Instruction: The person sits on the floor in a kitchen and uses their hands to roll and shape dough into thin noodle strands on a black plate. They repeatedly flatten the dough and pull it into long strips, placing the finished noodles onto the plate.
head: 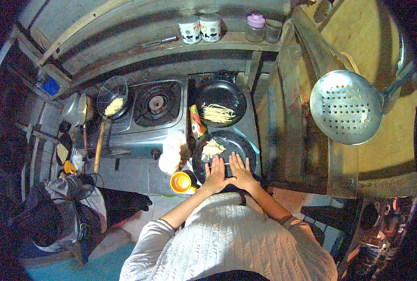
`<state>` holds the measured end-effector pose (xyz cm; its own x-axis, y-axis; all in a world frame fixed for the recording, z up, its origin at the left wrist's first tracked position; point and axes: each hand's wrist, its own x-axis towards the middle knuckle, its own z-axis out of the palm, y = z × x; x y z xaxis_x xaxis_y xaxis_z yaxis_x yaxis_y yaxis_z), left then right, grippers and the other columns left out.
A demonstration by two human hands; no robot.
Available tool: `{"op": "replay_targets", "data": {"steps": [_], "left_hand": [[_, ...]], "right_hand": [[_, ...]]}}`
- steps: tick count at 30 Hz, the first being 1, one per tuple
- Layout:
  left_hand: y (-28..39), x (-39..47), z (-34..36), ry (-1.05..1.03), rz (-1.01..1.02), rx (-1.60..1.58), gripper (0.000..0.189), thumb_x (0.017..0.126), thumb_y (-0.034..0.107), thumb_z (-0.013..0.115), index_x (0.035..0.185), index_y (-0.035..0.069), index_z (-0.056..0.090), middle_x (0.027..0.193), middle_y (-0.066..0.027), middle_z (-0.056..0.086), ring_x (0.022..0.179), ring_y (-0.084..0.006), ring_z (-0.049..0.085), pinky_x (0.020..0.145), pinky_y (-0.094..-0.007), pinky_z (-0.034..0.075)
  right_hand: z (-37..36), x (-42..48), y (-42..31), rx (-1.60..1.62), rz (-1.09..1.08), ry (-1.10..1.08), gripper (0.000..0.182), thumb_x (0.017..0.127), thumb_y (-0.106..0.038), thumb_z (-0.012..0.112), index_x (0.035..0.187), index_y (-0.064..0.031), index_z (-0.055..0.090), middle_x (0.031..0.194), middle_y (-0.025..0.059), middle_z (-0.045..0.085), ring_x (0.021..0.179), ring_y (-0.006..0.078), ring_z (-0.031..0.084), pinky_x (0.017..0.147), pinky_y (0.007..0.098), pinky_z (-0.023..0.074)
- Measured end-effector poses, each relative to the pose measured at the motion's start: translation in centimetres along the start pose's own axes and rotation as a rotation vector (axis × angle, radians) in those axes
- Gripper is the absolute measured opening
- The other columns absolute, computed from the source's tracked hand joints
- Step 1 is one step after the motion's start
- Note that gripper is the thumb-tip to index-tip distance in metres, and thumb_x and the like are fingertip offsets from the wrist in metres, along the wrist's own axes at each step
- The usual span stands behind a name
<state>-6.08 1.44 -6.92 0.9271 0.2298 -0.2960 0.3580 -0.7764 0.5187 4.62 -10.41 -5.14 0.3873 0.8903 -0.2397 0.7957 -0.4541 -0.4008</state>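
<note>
My left hand (215, 175) and my right hand (242, 174) lie palm down, side by side, on the near part of a dark round pan or plate (245, 144). Their fingers are spread, with a thin pale strand of dough (227, 163) showing between them; what lies under the palms is hidden. A lump of pale dough (213, 148) rests on the same surface just beyond my left hand. Farther off, a second dark round pan (222, 93) holds several thin dough strands (218, 113). A red and green packet (195, 123) leans at the left, between the two.
An orange cup (181, 182) and a white plastic bag (172, 152) stand to the left. Beyond them is a gas stove (156, 103), with a wire strainer (112, 95) holding pale food. A perforated metal skimmer (347, 107) hangs at the right. Two cans (200, 28) stand on the wooden shelf.
</note>
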Motion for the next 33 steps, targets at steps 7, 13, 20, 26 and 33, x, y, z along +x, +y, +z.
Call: {"op": "replay_targets", "data": {"steps": [7, 13, 20, 26, 33], "left_hand": [[0.0, 0.6, -0.4, -0.194, 0.1, 0.023, 0.106, 0.072, 0.074, 0.03, 0.137, 0.0, -0.008, 0.144, -0.0193, -0.008, 0.134, -0.0292, -0.01, 0.099, -0.0576, -0.01], [-0.3, 0.3, -0.1, -0.289, 0.061, 0.151, 0.106, 0.07, 0.078, 0.025, 0.138, 0.005, -0.008, 0.145, -0.0136, -0.01, 0.134, -0.024, -0.01, 0.1, -0.0569, -0.009], [0.1, -0.4, -1.4, -0.358, 0.04, 0.159, 0.103, 0.071, 0.077, 0.025, 0.139, 0.006, -0.005, 0.145, -0.0135, -0.007, 0.135, -0.0269, -0.005, 0.096, -0.063, -0.01], [-1.2, 0.5, 0.1, -0.031, 0.06, 0.146, 0.101, 0.073, 0.075, 0.027, 0.139, 0.005, -0.004, 0.146, -0.0127, -0.004, 0.135, -0.0276, -0.003, 0.095, -0.0658, -0.005], [-1.9, -0.6, 0.5, -0.137, 0.135, 0.282, 0.1, 0.074, 0.073, 0.03, 0.138, 0.001, 0.001, 0.145, -0.0157, -0.002, 0.135, -0.027, 0.001, 0.097, -0.0636, -0.005]], "right_hand": [[0.4, -0.1, -0.3, -0.072, -0.098, -0.038, 0.088, 0.075, -0.051, 0.049, 0.139, -0.0037, 0.01, 0.145, 0.0163, 0.004, 0.134, 0.0333, 0.003, 0.103, 0.0566, 0.002], [0.6, -0.9, 0.3, -0.222, -0.076, -0.148, 0.092, 0.074, -0.057, 0.048, 0.138, -0.0027, 0.011, 0.146, 0.014, 0.003, 0.134, 0.0305, 0.002, 0.103, 0.0562, 0.0013], [1.0, -1.1, 0.3, -0.192, -0.033, -0.153, 0.099, 0.07, -0.056, 0.056, 0.138, -0.0023, 0.009, 0.145, 0.0154, 0.004, 0.134, 0.0304, 0.007, 0.104, 0.055, 0.0016], [1.5, 0.8, 0.9, -0.244, -0.042, 0.146, 0.101, 0.064, -0.047, 0.064, 0.136, 0.0021, 0.013, 0.144, 0.0167, 0.009, 0.133, 0.0295, 0.013, 0.105, 0.051, 0.0098], [0.3, -1.5, 0.8, -0.167, -0.122, 0.056, 0.095, 0.067, -0.05, 0.06, 0.135, 0.0024, 0.019, 0.143, 0.0173, 0.014, 0.133, 0.0284, 0.015, 0.104, 0.0514, 0.0126]]}}
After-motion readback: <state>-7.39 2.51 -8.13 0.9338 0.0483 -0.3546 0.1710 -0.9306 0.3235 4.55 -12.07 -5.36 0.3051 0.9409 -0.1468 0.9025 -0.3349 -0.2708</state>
